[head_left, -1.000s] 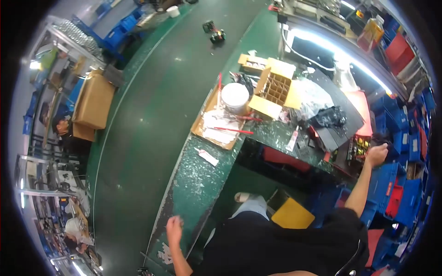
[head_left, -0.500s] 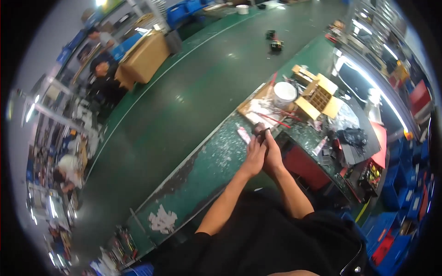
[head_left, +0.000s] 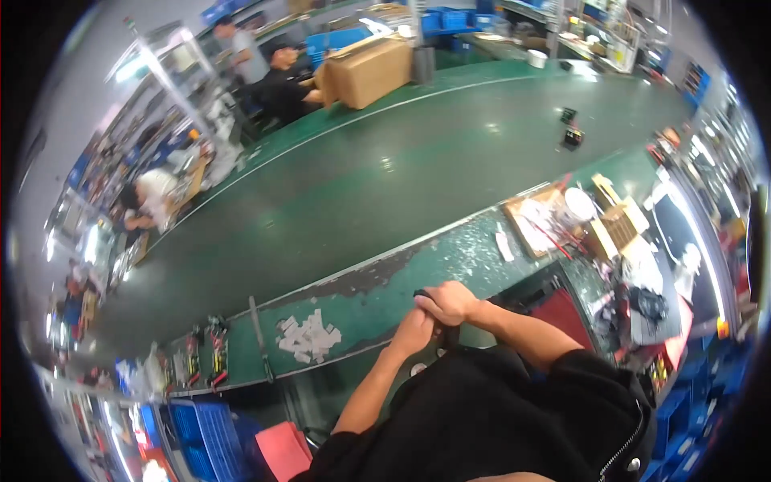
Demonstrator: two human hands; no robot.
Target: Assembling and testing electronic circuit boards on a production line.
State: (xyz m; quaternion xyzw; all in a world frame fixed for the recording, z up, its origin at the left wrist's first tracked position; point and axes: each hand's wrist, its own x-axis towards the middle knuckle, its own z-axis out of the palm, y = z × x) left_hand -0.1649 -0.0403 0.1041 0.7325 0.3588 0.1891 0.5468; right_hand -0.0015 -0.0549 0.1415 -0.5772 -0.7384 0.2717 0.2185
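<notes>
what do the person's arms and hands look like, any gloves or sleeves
Both the left hand and right hand are gloveless, and no watch shows. The forearms are bare below the black sleeves, which end near the elbows; the black top has a zip.

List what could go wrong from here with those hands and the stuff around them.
1. The left hand and right hand hold a small dark item near the bench's near edge; if it slipped, it might fall to the floor.
2. Loose white pieces lie to the left of the hands; a sweep of the left arm could perhaps scatter them.
</notes>
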